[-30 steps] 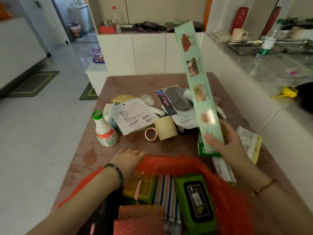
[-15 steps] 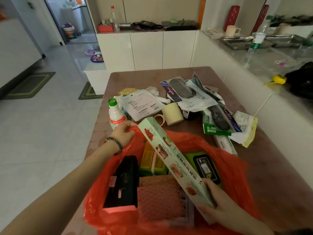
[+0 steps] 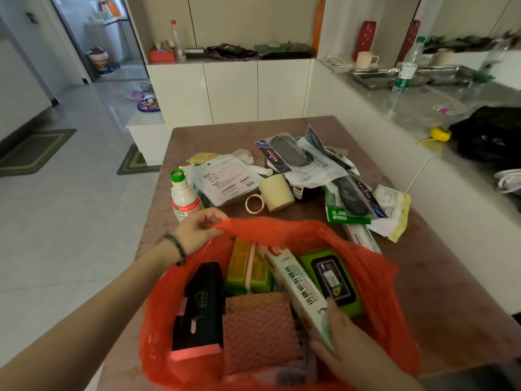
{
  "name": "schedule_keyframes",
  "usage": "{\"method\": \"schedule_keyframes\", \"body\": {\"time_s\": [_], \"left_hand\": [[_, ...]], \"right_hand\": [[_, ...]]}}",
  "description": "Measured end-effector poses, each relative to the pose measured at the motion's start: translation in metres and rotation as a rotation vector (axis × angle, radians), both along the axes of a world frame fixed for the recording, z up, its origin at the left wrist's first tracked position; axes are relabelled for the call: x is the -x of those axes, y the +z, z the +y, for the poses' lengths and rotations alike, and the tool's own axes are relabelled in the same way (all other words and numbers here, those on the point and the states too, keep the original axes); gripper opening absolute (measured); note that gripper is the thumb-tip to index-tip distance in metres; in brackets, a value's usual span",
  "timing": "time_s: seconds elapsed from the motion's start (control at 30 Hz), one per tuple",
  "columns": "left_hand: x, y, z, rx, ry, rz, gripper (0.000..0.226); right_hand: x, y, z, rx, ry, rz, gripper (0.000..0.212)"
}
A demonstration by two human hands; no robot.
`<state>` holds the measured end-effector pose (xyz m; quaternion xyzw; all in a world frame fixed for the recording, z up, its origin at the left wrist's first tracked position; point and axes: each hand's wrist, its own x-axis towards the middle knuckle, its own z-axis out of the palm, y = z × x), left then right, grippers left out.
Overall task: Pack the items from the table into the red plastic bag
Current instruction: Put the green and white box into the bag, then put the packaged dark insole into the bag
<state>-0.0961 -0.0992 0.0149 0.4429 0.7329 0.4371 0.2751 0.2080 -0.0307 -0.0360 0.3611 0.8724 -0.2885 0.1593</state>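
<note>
The red plastic bag [image 3: 375,272] lies open on the near part of the brown table [image 3: 439,280]. My left hand [image 3: 197,231] pinches the bag's far rim and holds it up. My right hand [image 3: 346,348] grips the near end of a long pale green box [image 3: 296,280], which lies inside the bag. Also in the bag are a black case [image 3: 201,303], a yellow-green box [image 3: 245,269], a green wipes pack [image 3: 332,277] and a pink textured pad [image 3: 259,328]. On the table behind stand a white bottle with a green cap [image 3: 183,196] and a cream mug [image 3: 275,193].
Flat packets [image 3: 225,179], insole packs [image 3: 349,193] and paper leaflets [image 3: 392,210] are piled across the table's middle. A white counter [image 3: 423,114] runs along the right with a bottle and trays. White cabinets [image 3: 231,88] stand behind; tiled floor lies to the left.
My right hand brought the long green box down from upright above the table and laid it into the bag. My left hand lifted the bag's rim higher.
</note>
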Motion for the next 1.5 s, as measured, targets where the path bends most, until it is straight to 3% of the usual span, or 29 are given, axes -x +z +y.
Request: {"method": "schedule_keyframes", "body": {"time_s": [0.07, 0.1, 0.13, 0.2, 0.23, 0.33, 0.47, 0.6, 0.73, 0.87, 1.0, 1.07, 1.17, 1.23, 1.3, 1.33, 1.4, 1.43, 1.5], "left_hand": [[0.005, -0.002, -0.007, 0.106, -0.127, 0.027, 0.034], [0.007, 0.000, -0.010, 0.181, -0.182, 0.050, 0.030], [0.009, 0.003, -0.011, 0.265, -0.232, 0.090, 0.026], [0.009, 0.011, -0.009, 0.369, -0.284, 0.132, 0.022], [0.008, 0.016, -0.004, 0.356, -0.254, 0.119, 0.021], [0.007, 0.024, 0.021, 0.168, -0.023, 0.088, 0.019], [-0.002, 0.025, 0.074, 0.033, 0.098, 0.035, 0.022], [-0.018, 0.014, 0.128, 0.019, 0.146, -0.206, 0.018], [-0.028, 0.002, 0.170, 0.017, 0.272, -0.451, 0.007], [-0.032, -0.008, 0.192, 0.009, 0.428, -0.825, 0.010], [-0.036, -0.019, 0.211, 0.066, 0.456, -1.058, 0.053], [-0.040, -0.022, 0.222, 0.115, 0.433, -1.139, 0.059], [-0.049, -0.027, 0.236, 0.103, 0.424, -1.264, 0.044], [-0.052, -0.040, 0.243, 0.110, 0.521, -1.210, 0.041], [-0.053, -0.048, 0.243, 0.110, 0.588, -1.150, 0.042], [-0.053, -0.049, 0.241, 0.117, 0.600, -1.125, 0.040], [-0.053, -0.048, 0.236, 0.134, 0.595, -1.105, 0.037], [-0.053, -0.045, 0.233, 0.141, 0.585, -1.101, 0.038], [-0.054, -0.041, 0.228, 0.141, 0.581, -1.088, 0.038]], "right_hand": [[0.009, 0.016, 0.000, 0.117, 0.036, -0.029, 0.123], [0.011, 0.022, 0.004, 0.138, 0.058, -0.006, 0.122], [0.014, 0.026, 0.011, 0.123, 0.081, 0.040, 0.105], [0.022, 0.034, 0.037, 0.049, 0.020, 0.234, 0.045], [0.028, 0.038, 0.054, 0.008, -0.064, 0.342, 0.032], [0.047, 0.039, 0.118, -0.115, -0.251, 0.571, 0.047], [0.084, 0.026, 0.193, -0.333, -0.165, 0.437, 0.082], [0.134, 0.015, 0.234, -0.516, -0.009, 0.283, 0.088], [0.180, 0.003, 0.259, -0.643, 0.182, 0.190, 0.063], [0.184, -0.005, 0.279, -0.696, 0.227, 0.453, 0.032], [0.159, 0.000, 0.278, -0.772, 0.233, 0.713, 0.033], [0.142, 0.001, 0.269, -0.731, 0.279, 0.739, 0.035], [0.125, 0.002, 0.258, -0.614, 0.414, 0.696, 0.034], [0.122, 0.008, 0.260, -0.477, 0.468, 0.642, 0.055], [0.126, 0.025, 0.264, -0.206, 0.328, 0.671, 0.074], [0.133, 0.032, 0.268, -0.097, 0.193, 0.768, 0.073], [0.159, 0.037, 0.288, -0.008, -0.100, 0.884, 0.042], [0.176, 0.037, 0.300, -0.002, -0.195, 0.835, 0.037], [0.210, 0.033, 0.319, -0.031, -0.256, 0.609, 0.058]]}}
